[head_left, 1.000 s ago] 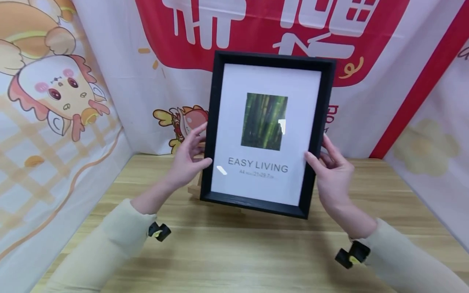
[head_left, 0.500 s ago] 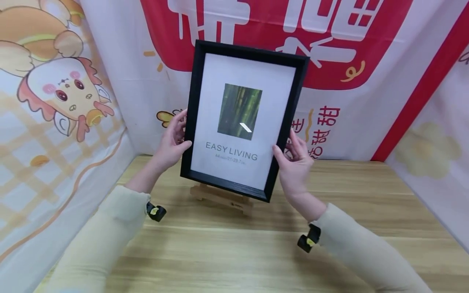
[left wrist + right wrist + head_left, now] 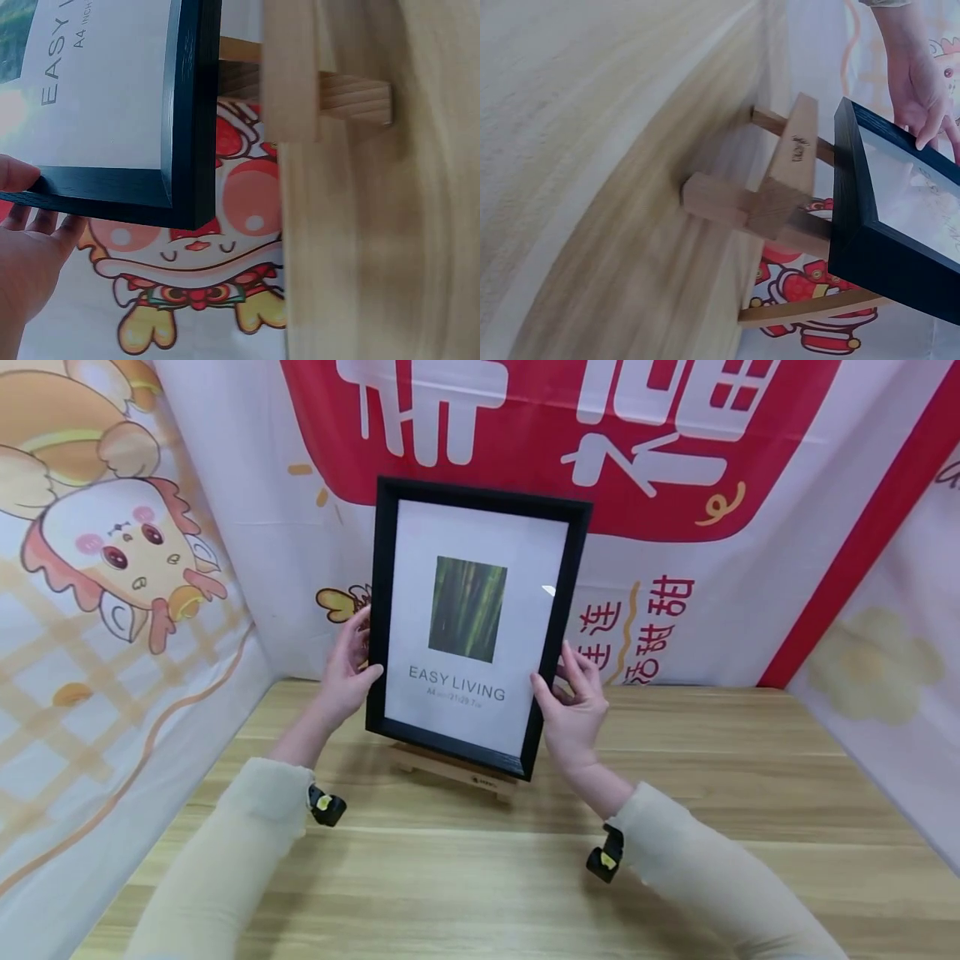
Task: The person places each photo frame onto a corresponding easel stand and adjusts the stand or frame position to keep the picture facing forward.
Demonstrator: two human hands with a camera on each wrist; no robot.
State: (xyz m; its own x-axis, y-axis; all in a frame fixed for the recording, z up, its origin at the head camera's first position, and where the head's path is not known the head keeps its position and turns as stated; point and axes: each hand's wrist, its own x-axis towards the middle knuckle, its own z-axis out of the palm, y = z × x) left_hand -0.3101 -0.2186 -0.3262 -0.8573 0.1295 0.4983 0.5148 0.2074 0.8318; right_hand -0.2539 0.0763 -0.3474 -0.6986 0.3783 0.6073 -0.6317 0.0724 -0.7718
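Note:
A black picture frame (image 3: 468, 610) with a bamboo print and the words EASY LIVING is held up, leaning slightly, between both hands. My left hand (image 3: 347, 672) grips its left side, thumb on the front border and fingers behind. On the opposite side my right hand (image 3: 576, 714) pinches the border the same way. Just below and behind the frame stands a small wooden easel (image 3: 453, 768), mostly hidden in the head view. The left wrist view shows a gap between the frame's lower edge (image 3: 196, 112) and the easel's ledge (image 3: 291, 75). Easel feet (image 3: 716, 199) rest on the table.
The wood-grain tabletop (image 3: 465, 885) extends in front and to both sides. Behind it hangs a white and red printed cloth (image 3: 675, 510). Another cartoon-printed cloth (image 3: 135, 710) borders the left, and a pale one (image 3: 885, 635) the right.
Both hands have carried the picture frame leftward and farther away, bringing it over the easel. In the last half second it came down a little, and its tilt lessened.

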